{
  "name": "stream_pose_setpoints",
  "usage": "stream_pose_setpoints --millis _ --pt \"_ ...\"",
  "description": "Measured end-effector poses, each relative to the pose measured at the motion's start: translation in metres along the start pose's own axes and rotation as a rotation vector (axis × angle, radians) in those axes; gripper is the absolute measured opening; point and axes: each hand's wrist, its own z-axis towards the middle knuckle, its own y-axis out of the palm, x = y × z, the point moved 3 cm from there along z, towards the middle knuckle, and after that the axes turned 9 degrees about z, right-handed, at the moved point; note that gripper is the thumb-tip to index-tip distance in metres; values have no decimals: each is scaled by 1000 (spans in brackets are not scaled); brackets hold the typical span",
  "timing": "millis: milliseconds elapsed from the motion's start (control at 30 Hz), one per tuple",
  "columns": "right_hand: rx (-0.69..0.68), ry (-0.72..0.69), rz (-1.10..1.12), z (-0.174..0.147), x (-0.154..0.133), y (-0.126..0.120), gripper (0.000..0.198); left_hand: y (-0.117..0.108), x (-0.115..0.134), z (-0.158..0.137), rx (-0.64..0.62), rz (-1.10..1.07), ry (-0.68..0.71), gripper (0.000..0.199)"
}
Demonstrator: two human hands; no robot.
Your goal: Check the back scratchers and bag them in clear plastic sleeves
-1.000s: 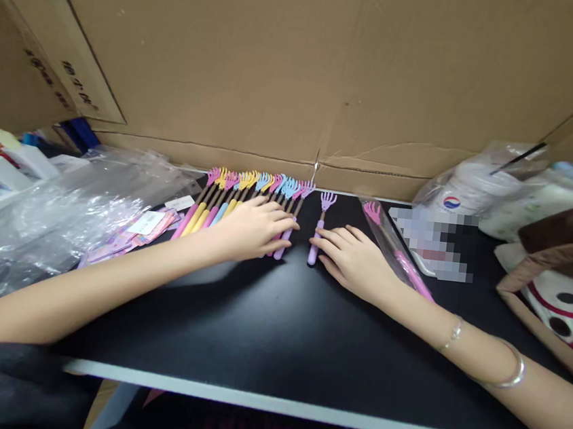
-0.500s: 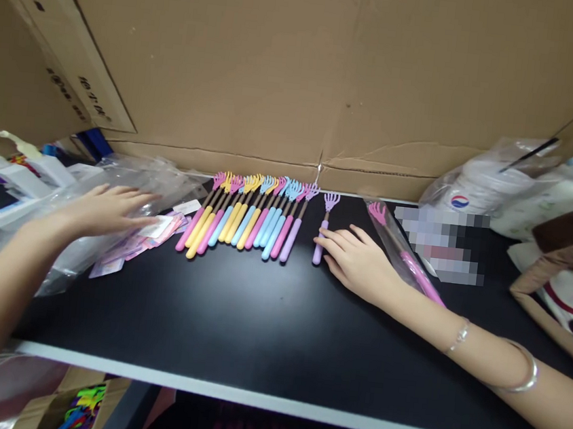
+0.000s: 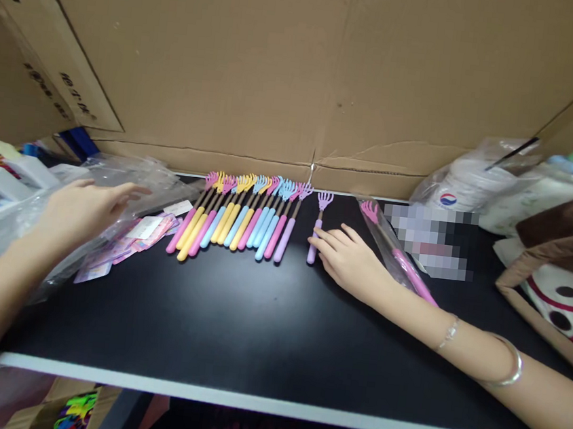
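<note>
The left hand (image 3: 82, 213) is over the clear plastic bags (image 3: 142, 175) at the left of the table (image 3: 263, 335), its fingers bent and pointing right; I cannot tell whether it touches or pinches the plastic. Just beside it lies a loose fan of pink and purple cards (image 3: 155, 238). Next comes a row of back scratchers (image 3: 237, 226) in pink, yellow, blue and purple, side by side between the two hands and nearer the cards than the right hand, heads toward the cardboard wall (image 3: 281, 70), handles toward the person. A little apart, right of the row, lies a single purple back scratcher (image 3: 318, 223), well away from the left hand. The right hand (image 3: 351, 259) is on its right side, palm down, fingers slightly spread, fingertips over its handle. Beyond the right wrist a pink back scratcher (image 3: 408, 272) lies slanted in a clear sleeve. Farther right stand a bagged white cup (image 3: 466, 189) and a green-topped bottle (image 3: 550, 191).
</note>
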Motion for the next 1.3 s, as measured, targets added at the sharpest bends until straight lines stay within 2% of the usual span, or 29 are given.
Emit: stream_pose_setpoints --millis 67,133,233,300,367,467,667,867,1033,1167,1300 --pt "-1 2 -4 0 0 0 27 -9 3 0 22 3 -25 56" --pt "-6 1 -8 0 0 -1 28 -13 7 1 23 -18 20 58" --pt "-17 1 -18 1 -1 -1 27 -5 15 1 -117 -68 116 67" --pt "-21 4 -24 1 -1 -1 27 1 17 -1 -192 -90 132 65" --pt "-22 3 -29 1 -1 -1 27 3 19 -4 -177 -62 125 58" --pt "-16 -8 -36 1 -1 -1 26 0 20 -9 -79 25 141 50" --pt "-7 -8 -26 1 -2 0 25 -14 19 -11 -105 -59 33 51" --pt "-22 22 -9 0 -1 0 26 -20 25 -7 -242 -258 32 61" --pt "-28 34 -4 0 -1 -2 26 -8 23 -8 -203 -323 83 58" --pt "-13 32 -13 0 -2 -2 25 8 16 -10 -216 -470 226 52" --pt "-20 34 -5 0 -2 -2 25 18 10 -11 -246 -568 194 58"
